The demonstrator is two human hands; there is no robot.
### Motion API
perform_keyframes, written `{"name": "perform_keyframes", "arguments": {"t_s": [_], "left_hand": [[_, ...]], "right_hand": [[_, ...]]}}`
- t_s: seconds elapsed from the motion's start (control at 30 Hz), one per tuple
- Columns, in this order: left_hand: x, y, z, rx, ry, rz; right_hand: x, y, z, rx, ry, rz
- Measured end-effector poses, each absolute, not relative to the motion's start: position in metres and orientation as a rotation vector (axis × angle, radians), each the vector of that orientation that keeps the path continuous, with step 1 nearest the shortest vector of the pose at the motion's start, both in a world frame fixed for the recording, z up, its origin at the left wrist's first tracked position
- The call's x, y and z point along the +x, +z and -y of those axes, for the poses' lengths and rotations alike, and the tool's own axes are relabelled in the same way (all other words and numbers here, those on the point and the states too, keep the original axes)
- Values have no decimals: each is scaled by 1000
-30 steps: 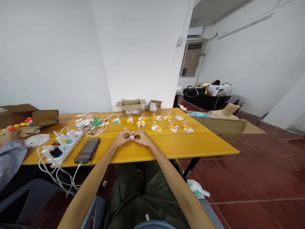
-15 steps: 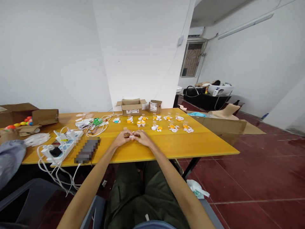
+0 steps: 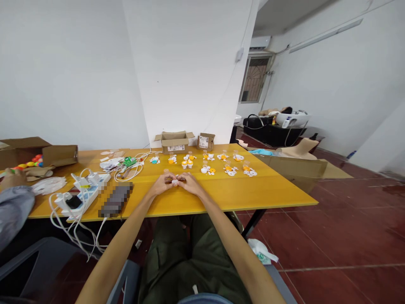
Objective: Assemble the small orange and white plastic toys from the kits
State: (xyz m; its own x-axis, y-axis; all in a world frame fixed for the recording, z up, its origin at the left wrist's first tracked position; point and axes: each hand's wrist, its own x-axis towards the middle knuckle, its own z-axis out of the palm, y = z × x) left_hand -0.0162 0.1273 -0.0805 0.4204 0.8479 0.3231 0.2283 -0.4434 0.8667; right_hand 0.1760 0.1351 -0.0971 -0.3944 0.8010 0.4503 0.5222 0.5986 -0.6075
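My left hand (image 3: 163,184) and my right hand (image 3: 189,183) meet above the front part of the yellow table (image 3: 240,190). Between their fingertips is a small white plastic piece (image 3: 175,182), gripped from both sides; its exact shape is too small to make out. Just beyond the hands stand several small white cups with orange tops (image 3: 187,163), close together. Further right lie small groups of white and orange plastic parts (image 3: 208,170), with clear cups among them. One group with a teal part (image 3: 155,160) sits behind my left hand.
Two cardboard boxes (image 3: 175,147) stand against the wall. On the left are a power strip (image 3: 91,192) with white cables, a phone-like dark slab (image 3: 116,200), and a green circuit board (image 3: 129,161). Another person's hand (image 3: 12,179) is by colourful balls (image 3: 31,162) at far left.
My hands stay in the same place around the white piece, with only slight finger movement. At far left, the other person's hand has shifted slightly near the balls.
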Motion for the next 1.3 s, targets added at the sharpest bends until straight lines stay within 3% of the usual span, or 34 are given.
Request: {"name": "perform_keyframes", "arguments": {"t_s": [1.3], "left_hand": [[-14, -82, -127, 1940, 1018, -839]], "right_hand": [[175, -100, -134, -1001, 380, 2068]]}}
